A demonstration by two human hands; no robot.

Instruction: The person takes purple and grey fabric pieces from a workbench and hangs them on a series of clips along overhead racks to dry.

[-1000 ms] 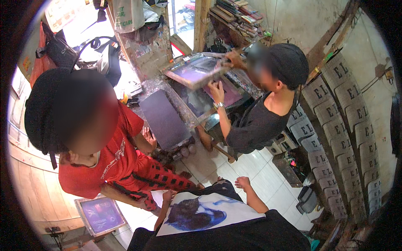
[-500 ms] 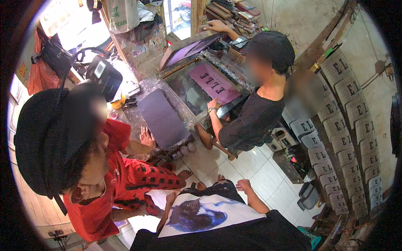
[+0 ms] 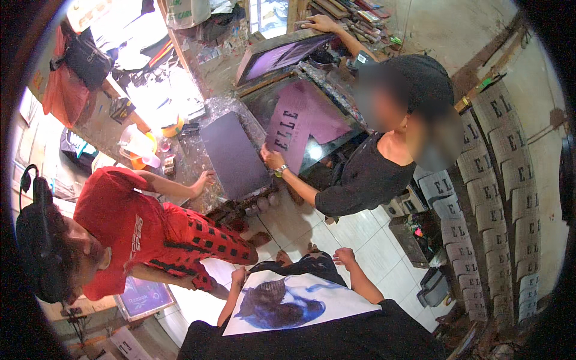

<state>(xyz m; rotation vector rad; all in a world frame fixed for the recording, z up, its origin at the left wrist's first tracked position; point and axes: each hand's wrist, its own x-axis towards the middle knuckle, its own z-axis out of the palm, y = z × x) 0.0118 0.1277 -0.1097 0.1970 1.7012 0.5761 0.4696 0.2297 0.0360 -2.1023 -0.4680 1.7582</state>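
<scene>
My left hand (image 3: 239, 277) hangs low beside my black shirt, near the white printed panel (image 3: 282, 303) on its front. Its fingers are loosely bent, with nothing seen in them. On the other side my right hand (image 3: 344, 257) hangs over the tiled floor, fingers loose and slightly apart, holding nothing. Neither hand touches the worktable. Across from me, a co-worker in black grips a purple sheet with dark lettering (image 3: 287, 129) by its near edge. That person's other hand rests on a raised screen frame (image 3: 287, 57). A plain dark sheet (image 3: 235, 156) lies beside the printing board.
A co-worker in a red shirt (image 3: 123, 207) stands at my left, one hand by the table edge. Racks of printed grey sheets (image 3: 495, 210) fill the right side. Several jars (image 3: 262, 204) sit under the table edge. A dark crate (image 3: 414, 240) stands on the tiles.
The co-worker in black has pulled the printed purple sheet leftward off the board, uncovering another purple piece. The co-worker in red has leaned back, drawing a hand off the dark sheet's edge.
</scene>
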